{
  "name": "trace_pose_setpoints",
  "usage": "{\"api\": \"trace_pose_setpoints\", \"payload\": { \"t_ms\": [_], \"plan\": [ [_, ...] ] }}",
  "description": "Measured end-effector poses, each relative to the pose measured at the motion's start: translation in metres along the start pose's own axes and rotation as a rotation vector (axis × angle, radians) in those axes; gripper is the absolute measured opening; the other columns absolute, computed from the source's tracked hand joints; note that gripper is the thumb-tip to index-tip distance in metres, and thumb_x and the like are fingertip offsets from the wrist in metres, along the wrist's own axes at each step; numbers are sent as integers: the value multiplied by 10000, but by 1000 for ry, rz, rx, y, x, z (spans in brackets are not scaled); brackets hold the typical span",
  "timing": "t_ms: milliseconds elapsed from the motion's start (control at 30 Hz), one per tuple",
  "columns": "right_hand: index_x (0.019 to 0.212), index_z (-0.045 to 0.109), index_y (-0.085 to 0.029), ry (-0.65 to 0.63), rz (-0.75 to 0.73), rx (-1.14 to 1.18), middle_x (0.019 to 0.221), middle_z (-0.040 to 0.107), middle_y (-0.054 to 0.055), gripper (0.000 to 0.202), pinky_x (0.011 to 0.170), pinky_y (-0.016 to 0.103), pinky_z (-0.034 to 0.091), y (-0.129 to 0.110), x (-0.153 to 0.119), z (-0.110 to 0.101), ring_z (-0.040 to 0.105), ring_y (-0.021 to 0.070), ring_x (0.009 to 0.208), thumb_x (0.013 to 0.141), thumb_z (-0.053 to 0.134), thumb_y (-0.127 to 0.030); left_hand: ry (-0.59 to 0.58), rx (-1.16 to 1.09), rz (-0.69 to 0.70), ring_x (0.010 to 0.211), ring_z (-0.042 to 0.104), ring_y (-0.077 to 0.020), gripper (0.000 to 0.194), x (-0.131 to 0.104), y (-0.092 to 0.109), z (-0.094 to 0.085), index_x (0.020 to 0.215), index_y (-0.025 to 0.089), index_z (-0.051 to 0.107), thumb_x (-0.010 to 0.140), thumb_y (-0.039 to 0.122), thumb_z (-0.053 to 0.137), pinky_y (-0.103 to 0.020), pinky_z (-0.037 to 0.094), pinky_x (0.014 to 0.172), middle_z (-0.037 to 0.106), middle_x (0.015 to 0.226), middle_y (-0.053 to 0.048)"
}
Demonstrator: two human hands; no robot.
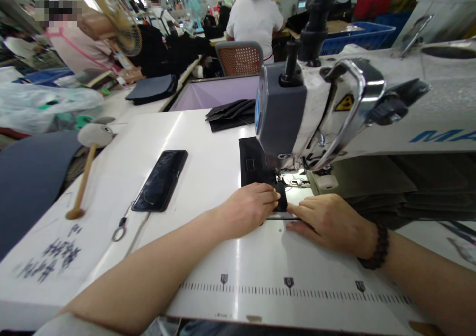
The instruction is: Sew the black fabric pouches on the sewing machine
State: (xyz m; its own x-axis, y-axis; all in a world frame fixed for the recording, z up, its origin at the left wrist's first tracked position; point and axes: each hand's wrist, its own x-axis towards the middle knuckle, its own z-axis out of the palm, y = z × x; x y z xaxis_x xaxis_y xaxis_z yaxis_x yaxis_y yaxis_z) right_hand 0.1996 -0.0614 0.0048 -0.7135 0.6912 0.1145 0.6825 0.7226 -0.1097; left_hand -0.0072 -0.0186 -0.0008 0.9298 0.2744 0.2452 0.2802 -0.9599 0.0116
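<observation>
A small black fabric piece lies flat on the white table, its right side beneath the head of a sewing machine. My left hand rests over the fabric's near end, fingers pressed together and closed on it. Just right of that, my right hand lies low on the machine bed, its index fingertip touching the fabric's near right corner and its fingers somewhat apart. A dark bracelet circles the right wrist. The needle area is lit, but the needle itself is too small to make out.
Left on the table are a phone with a ring strap and a wooden-handled mallet. Folded black fabric lies behind the machine head. Dark green pieces are stacked under the machine arm. Other people sit farther back, near a chair.
</observation>
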Motion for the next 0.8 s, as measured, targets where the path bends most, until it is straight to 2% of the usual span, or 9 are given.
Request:
{"api": "trace_pose_setpoints", "payload": {
  "t_ms": [200,500,733,800],
  "plan": [
    [896,610,-149,12,-4,-14,614,588,24,339,495,257,275,1,0,0,531,132,540,882,371,-389,-12,-14,7,1004,535,-180,279,1,-1,0,935,51,615,903,153,356,-314,449,891,631,1018,-80],
    [783,640,-157,109,-68,4,566,574,16,389,486,247,284,4,-1,-4,515,108,501,908,325,-348,-37,-15,5,982,538,-196,275,3,0,-4,944,45,616,898,146,365,-323,479,839,631,1005,-88],
    [712,631,-155,117,-53,35,582,585,19,387,502,244,313,5,-2,-3,534,112,529,899,350,-344,-35,10,46,951,544,-200,287,4,0,-6,898,49,634,895,134,359,-313,490,813,631,988,-94],
    [745,624,-149,126,-44,38,588,590,17,374,502,245,317,6,-2,-2,538,113,533,899,346,-347,-31,9,47,940,548,-200,291,4,0,-6,897,44,633,895,133,356,-311,492,810,630,984,-98]
  ]
}}
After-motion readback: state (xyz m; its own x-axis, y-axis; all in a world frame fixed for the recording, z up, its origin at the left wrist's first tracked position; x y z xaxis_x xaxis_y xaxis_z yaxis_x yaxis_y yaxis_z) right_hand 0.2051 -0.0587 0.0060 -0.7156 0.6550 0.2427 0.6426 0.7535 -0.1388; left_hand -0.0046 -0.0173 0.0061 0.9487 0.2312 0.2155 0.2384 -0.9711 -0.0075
